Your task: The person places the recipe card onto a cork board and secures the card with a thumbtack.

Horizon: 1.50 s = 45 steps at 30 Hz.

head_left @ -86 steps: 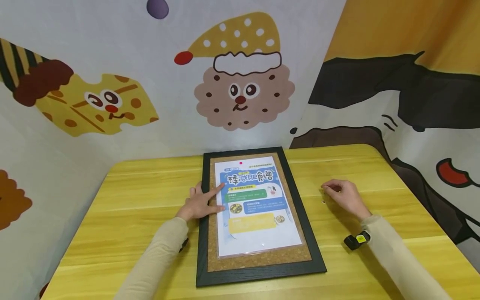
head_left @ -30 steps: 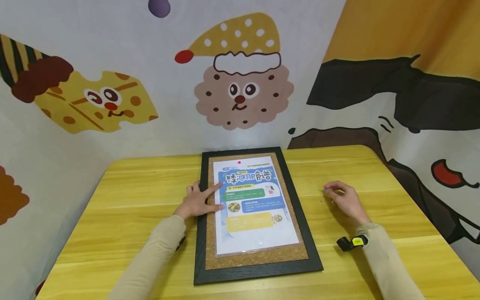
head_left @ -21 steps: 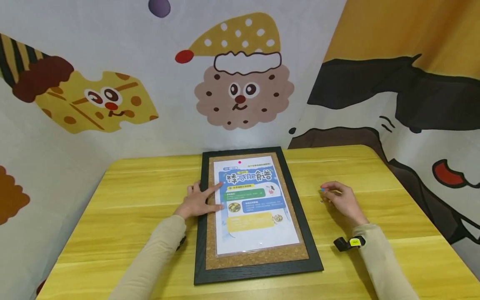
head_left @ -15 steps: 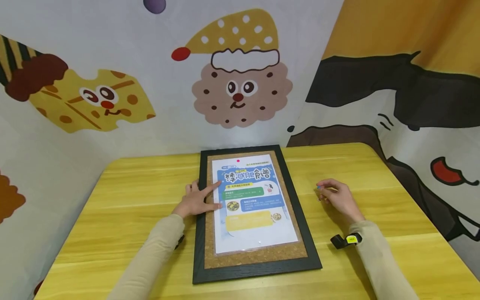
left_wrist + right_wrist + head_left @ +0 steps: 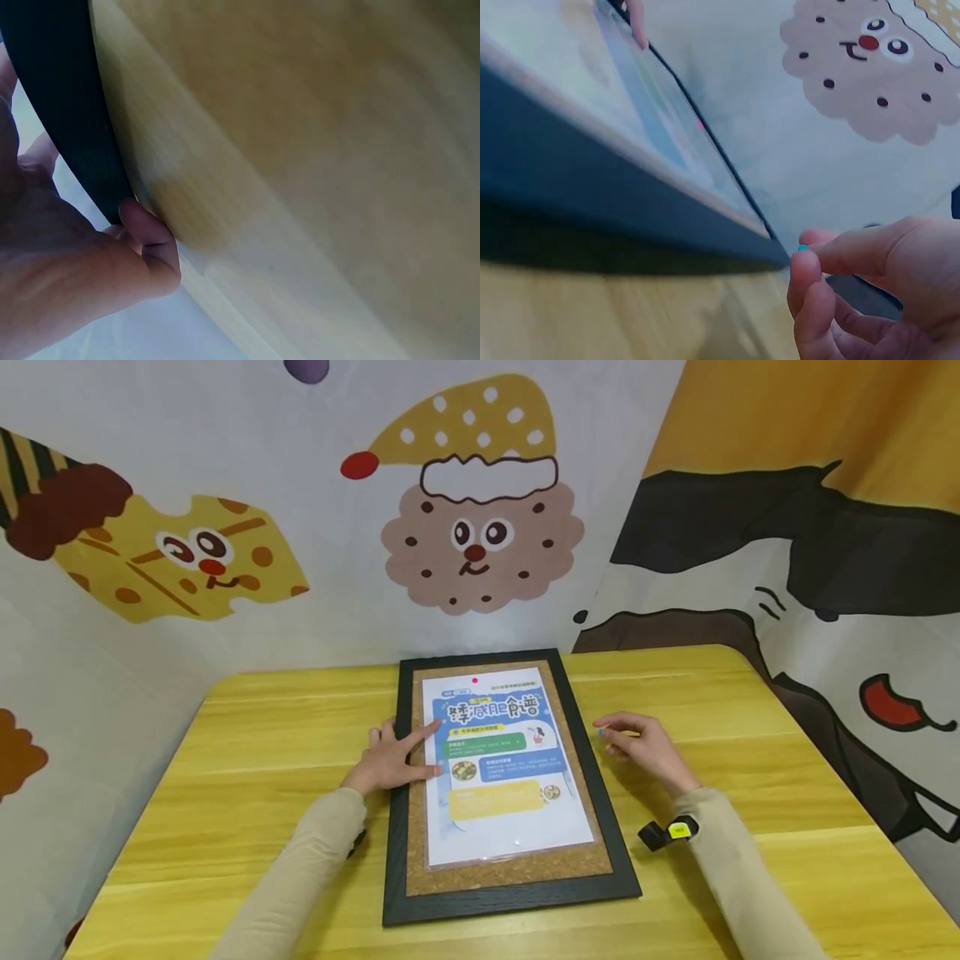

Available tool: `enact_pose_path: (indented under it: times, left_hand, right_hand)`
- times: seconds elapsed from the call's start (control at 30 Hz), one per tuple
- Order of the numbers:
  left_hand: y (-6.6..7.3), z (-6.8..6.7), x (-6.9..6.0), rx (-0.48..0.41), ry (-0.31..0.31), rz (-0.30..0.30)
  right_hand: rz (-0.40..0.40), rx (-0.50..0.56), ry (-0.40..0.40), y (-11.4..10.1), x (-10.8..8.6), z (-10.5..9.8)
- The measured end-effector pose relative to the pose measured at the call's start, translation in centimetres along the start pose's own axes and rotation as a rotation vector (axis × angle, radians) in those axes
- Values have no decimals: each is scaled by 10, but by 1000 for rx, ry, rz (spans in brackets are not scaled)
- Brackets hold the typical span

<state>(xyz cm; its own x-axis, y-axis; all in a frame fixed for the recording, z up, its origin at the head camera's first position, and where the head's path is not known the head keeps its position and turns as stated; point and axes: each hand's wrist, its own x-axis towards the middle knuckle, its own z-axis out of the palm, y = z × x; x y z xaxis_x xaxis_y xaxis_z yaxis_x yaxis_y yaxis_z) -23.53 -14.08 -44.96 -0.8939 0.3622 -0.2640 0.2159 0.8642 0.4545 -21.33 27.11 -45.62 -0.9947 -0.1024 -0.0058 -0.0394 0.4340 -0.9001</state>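
Note:
A black-framed corkboard lies on the table with a laminated printed sheet on it. A pink push pin sits at the sheet's top edge. My left hand rests over the frame's left side, thumb and index finger straight on the sheet. In the left wrist view its little finger bends against the frame's outer edge. My right hand, just right of the frame, pinches a tiny blue push pin between thumb and index finger; most of the pin is hidden.
The yellow wood-grain table reaches back to a cartoon-printed wall cloth. A black wrist device hangs below my right wrist. Near the sheet's bottom edge shows a small pale dot.
My right hand has moved left toward the board, carrying the blue pin. A small round thing on the table near it no longer shows. The left hand has stayed on the frame.

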Motion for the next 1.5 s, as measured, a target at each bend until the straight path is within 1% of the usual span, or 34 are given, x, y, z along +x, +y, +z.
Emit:
enact_pose_path:
  times: [0.07,0.2,0.37,0.57,0.8,0.87,0.93,0.97,1.03,1.07,1.1,1.27,1.5]
  left_hand:
    - [0,1,0,-2,0,-3]
    - [0,2,-1,-10,0,-8]
    - [-1,3,0,-11,-5,3]
    - [-2,1,1,-3,-3,-1]
    - [-7,4,1,6,16,15]
    - [-7,3,0,2,14,10]
    - [-5,1,0,-3,7,3]
    - [-4,0,0,-7,-6,-5]
    - [-4,1,0,-5,-8,-6]
    - [-4,1,-1,-5,-7,-5]
    - [-4,1,-1,-2,-6,-5]
    - [-2,0,-1,-2,-7,-9]
    - [0,-1,0,-10,-16,-7]
  right_hand:
    - [23,15,-9,-6,2,5]
    - [42,69,-14,-17,6,17]
    - [30,87,-28,-25,11,33]
    - [17,151,-89,-35,17,56]
    - [8,134,-125,-50,21,81]
    - [19,138,-146,-61,20,87]
    - [38,144,-163,-63,22,94]
    - [52,147,-172,-64,23,97]
    - [66,145,-186,-64,26,105]
    - [68,147,-189,-60,29,110]
    - [64,148,-196,-56,33,115]
    - [36,166,-243,-57,40,131]
    - [50,151,-256,-64,47,144]
